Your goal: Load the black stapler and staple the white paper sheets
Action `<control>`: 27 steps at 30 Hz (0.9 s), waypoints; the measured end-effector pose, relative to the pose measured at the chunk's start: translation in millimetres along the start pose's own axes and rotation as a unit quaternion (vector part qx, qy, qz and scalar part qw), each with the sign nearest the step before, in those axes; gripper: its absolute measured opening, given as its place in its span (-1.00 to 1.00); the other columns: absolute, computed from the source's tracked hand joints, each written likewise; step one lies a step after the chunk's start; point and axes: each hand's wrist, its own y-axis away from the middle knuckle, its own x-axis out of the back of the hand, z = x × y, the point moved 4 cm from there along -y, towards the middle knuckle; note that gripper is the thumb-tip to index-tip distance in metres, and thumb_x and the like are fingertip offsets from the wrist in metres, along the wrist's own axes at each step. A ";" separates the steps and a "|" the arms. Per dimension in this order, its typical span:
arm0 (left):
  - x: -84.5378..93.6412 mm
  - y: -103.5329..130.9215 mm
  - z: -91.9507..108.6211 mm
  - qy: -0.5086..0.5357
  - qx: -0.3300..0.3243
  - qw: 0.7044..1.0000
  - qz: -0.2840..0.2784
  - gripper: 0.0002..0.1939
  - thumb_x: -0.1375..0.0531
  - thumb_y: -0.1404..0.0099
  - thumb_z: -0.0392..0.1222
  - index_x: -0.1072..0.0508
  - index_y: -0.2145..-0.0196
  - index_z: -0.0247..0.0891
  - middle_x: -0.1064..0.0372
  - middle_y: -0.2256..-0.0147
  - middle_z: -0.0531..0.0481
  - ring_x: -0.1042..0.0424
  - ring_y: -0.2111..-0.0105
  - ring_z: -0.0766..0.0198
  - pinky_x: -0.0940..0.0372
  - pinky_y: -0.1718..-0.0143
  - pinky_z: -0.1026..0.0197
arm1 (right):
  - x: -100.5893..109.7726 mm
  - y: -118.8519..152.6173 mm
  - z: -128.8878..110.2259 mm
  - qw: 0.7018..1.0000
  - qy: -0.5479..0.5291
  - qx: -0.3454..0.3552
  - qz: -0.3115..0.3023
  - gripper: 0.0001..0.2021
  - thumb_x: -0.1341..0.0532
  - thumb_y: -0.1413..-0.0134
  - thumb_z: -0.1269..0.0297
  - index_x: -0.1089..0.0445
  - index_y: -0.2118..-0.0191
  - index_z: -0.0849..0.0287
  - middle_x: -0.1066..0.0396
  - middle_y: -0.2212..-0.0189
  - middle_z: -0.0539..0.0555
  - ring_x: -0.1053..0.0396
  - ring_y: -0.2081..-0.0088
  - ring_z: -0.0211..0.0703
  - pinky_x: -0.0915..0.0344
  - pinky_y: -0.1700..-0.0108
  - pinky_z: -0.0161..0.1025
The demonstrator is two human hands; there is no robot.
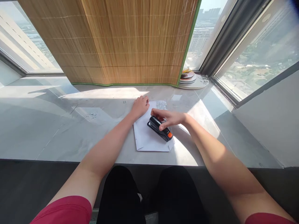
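while right hand (171, 117) grips stapler (165, 130), paper (144, 137) beneath

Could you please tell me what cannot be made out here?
Head view:
Palm of the left hand: hidden by its back.
Part of the stapler: covered by the right hand.
Patterned grey patch: too fine to identify, partly covered by that hand.
Scattered bits, left: too small to identify.
Top of the bamboo blind: cut off by the upper edge.
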 end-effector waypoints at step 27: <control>-7.1 -12.0 -9.5 0.120 -0.005 0.992 0.030 -0.88 -0.17 -0.40 -0.34 -0.46 0.27 -0.16 -0.53 0.11 -0.18 -0.47 0.04 -0.13 -0.27 -0.06 -0.09 | 25.9 3.9 3.3 0.907 0.241 0.038 0.343 -0.55 -0.14 -0.42 0.26 -0.37 -0.34 0.14 -0.53 -0.07 0.24 -0.45 -0.06 0.13 -0.39 -0.17 0.10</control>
